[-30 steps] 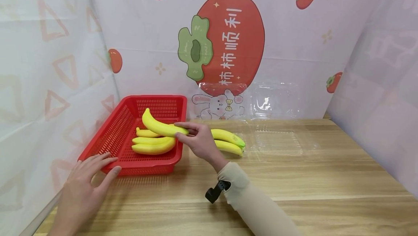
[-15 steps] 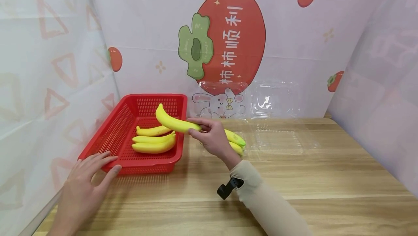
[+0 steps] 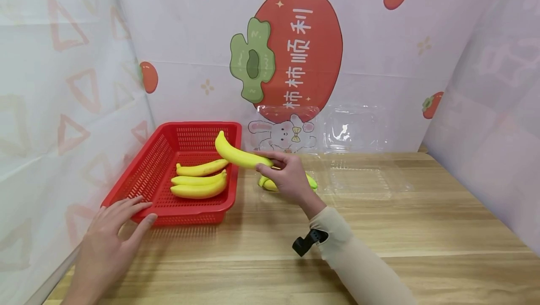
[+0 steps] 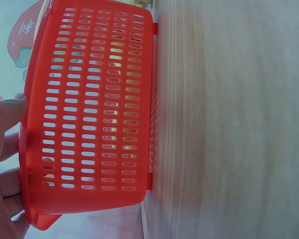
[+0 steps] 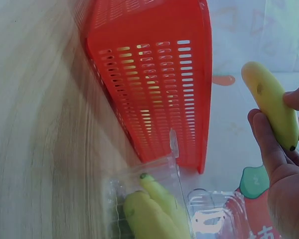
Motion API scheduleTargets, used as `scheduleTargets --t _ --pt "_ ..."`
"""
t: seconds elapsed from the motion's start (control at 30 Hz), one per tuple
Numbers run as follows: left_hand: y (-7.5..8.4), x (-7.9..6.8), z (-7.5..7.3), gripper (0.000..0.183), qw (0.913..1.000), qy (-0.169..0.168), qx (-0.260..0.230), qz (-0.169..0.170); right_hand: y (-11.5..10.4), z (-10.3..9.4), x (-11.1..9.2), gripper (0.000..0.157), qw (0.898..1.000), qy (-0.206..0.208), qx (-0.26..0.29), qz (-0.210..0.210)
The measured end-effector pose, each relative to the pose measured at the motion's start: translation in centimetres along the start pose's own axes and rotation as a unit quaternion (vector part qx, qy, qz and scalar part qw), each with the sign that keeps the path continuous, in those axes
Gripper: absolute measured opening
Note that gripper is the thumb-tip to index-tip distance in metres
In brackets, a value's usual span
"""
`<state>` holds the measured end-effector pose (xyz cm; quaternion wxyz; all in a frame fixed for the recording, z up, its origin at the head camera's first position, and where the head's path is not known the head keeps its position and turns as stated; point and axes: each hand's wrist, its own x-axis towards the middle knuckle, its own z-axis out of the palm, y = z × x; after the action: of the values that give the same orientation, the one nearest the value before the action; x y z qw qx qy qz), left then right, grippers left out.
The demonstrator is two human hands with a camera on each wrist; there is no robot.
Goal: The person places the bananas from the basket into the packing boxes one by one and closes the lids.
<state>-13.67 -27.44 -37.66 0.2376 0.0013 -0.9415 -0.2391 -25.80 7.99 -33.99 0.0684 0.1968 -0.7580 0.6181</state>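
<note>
My right hand (image 3: pixel 288 176) pinches a yellow banana (image 3: pixel 240 155) by one end, between thumb and fingers. It is held up above the right side of the red basket and the clear clamshell box beside it; the right wrist view shows the banana (image 5: pixel 274 102) tilted, off every surface. Bananas (image 5: pixel 154 211) lie in the near compartment of the clear box, partly hidden by my hand in the head view. In the red basket (image 3: pixel 190 217) lie more bananas (image 3: pixel 198 190). My left hand (image 3: pixel 107 241) rests on the basket's front left corner, fingers lying loosely over the rim.
A second clear clamshell box (image 3: pixel 358 183) stands to the right, its lid (image 3: pixel 356 129) raised against the back cloth. Printed cloth walls (image 3: pixel 379 61) close off the back and sides. The wooden table (image 3: pixel 401 249) extends in front and to the right.
My right hand has carried the banana rightward from over the basket toward the clear box, covering more of the bananas there. My left hand has stayed on the basket rim.
</note>
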Motion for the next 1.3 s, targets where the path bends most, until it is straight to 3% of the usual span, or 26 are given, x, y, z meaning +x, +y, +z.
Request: scheduleTargets --t 1.3 --pt "0.1 0.0 0.0 0.052 1.0000 -0.001 0.003 -0.007 0.8 -6.2 -1.7 0.035 0.998 0.048 -0.042 -0.007"
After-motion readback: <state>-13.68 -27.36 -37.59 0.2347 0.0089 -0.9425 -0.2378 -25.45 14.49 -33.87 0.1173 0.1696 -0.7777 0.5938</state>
